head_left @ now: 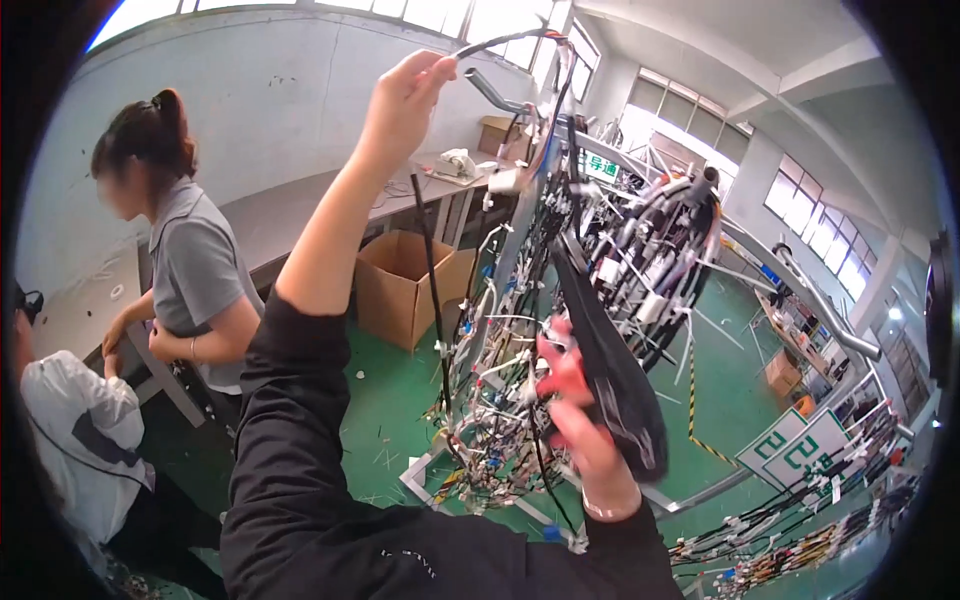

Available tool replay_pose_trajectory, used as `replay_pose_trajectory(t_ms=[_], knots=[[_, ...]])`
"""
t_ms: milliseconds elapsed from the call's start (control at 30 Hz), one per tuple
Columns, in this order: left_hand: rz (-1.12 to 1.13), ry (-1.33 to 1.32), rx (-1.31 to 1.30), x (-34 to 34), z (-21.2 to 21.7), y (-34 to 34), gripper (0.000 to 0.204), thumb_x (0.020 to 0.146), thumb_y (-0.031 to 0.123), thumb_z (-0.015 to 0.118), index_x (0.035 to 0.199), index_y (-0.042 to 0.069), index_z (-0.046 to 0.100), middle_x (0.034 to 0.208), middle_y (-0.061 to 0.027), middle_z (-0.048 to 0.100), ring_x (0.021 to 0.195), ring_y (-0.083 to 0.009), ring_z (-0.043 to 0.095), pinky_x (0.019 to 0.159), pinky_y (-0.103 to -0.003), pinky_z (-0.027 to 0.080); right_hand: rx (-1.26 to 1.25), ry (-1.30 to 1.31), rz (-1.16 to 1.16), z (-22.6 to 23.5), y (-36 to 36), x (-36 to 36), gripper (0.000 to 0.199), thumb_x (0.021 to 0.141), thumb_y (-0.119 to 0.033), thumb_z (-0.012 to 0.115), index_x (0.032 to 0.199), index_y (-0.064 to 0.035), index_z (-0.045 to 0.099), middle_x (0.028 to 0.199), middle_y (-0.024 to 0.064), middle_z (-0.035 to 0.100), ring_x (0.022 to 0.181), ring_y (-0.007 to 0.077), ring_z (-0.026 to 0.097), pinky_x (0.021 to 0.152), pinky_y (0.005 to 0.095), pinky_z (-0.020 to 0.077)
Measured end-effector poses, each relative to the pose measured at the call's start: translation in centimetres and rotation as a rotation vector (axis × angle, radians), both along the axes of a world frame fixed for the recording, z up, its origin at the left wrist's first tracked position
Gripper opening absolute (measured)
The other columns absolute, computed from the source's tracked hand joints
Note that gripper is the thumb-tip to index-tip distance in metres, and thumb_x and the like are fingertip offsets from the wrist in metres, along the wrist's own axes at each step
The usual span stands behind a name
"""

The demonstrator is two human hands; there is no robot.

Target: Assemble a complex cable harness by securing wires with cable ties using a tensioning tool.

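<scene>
Up high, my left hand (408, 85) pinches a black wire harness (500, 42) between thumb and fingers. From there the harness arcs right to the top of a metal rack, where coloured wires show. Lower down, my right hand (590, 445) is in front of the hanging wires, blurred by motion. Something bright red (562, 362) is at its fingers; whether it is held or worn I cannot tell. A long, wide black strip (612, 365) passes close in front and partly hides this hand, so its grip is unclear.
Dense wire harnesses (650, 260) with white connectors hang from the metal rack, with a bent tube end (490, 92) near my left hand. An open cardboard box (400, 290) is on the green floor. Two people, one in a grey shirt (205, 265), are at a bench left.
</scene>
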State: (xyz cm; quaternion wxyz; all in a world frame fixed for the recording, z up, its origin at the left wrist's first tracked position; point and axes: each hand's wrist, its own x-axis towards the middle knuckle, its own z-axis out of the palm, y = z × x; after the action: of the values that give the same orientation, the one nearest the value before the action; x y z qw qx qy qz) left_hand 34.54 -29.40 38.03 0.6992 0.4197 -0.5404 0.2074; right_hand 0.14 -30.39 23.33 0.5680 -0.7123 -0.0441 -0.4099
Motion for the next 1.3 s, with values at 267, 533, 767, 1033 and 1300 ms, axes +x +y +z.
replay_pose_trajectory(t_ms=[267, 533, 767, 1033, 1300], knots=[[0.065, 0.235, 0.016, 10.1, -3.2, -15.8, 0.038, 0.099, 0.037, 0.061, 0.093, 0.0, 0.065, 0.067, -0.0086, 0.058, 0.064, -0.0157, 0.051, 0.061, -0.035, 0.043, 0.254, -0.226, 0.017, -1.0, -12.0, 17.3, 0.062, 0.092, -0.003, 0.055, 0.151, 0.0002, 0.034, 0.128, 0.0059, 0.054, 0.131, 0.0232, 0.049, 0.112, 0.0418, 0.042], [0.524, 0.063, 0.243, 10.8, -9.9, -20.4, 0.025, 0.094, 0.022, 0.064, 0.113, 0.005, 0.068, 0.09, -0.0147, 0.065, 0.091, -0.03, 0.063, 0.082, -0.049, 0.048, 0.049, 0.206, -0.178, -10.8, -7.0, 9.4, 0.03, 0.09, -0.001, 0.061, 0.12, -0.0028, 0.058, 0.106, 0.0048, 0.064, 0.093, 0.0138, 0.062, 0.08, 0.03, 0.0506], [0.019, -0.397, -0.058, -14.5, -4.2, -14.1, 0.035, 0.083, 0.035, 0.077, 0.099, 0.005, 0.07, 0.093, -0.0106, 0.068, 0.089, -0.0307, 0.067, 0.077, -0.041, 0.053, -0.177, -0.605, -0.526, -4.6, -2.0, -0.4, 0.034, 0.083, -0.01, 0.07, 0.105, -0.0082, 0.044, 0.1, 0.0111, 0.053, 0.092, 0.0269, 0.056, 0.087, 0.048, 0.05], [0.049, -0.437, 0.346, -14.8, -0.3, -16.5, 0.043, 0.082, 0.038, 0.076, 0.115, 0.011, 0.073, 0.088, -0.0097, 0.074, 0.079, -0.0282, 0.07, 0.076, -0.039, 0.055, -0.198, -0.552, -0.57, 5.3, -10.6, -6.7, 0.035, 0.09, -0.006, 0.055, 0.125, 0.0008, 0.05, 0.125, 0.0198, 0.057, 0.123, 0.0327, 0.054, 0.111, 0.0464, 0.0401], [0.227, -0.5, -0.213, -18.0, 1.9, -13.9, 0.025, 0.097, 0.024, 0.057, 0.108, 0.006, 0.069, 0.085, -0.0141, 0.072, 0.073, -0.0288, 0.07, 0.066, -0.042, 0.054, 0.012, -0.358, -0.296, 9.2, -15.8, -6.5, 0.035, 0.091, -0.007, 0.058, 0.125, 0.0001, 0.055, 0.136, 0.013, 0.053, 0.129, 0.0263, 0.05, 0.113, 0.0412, 0.0353]])
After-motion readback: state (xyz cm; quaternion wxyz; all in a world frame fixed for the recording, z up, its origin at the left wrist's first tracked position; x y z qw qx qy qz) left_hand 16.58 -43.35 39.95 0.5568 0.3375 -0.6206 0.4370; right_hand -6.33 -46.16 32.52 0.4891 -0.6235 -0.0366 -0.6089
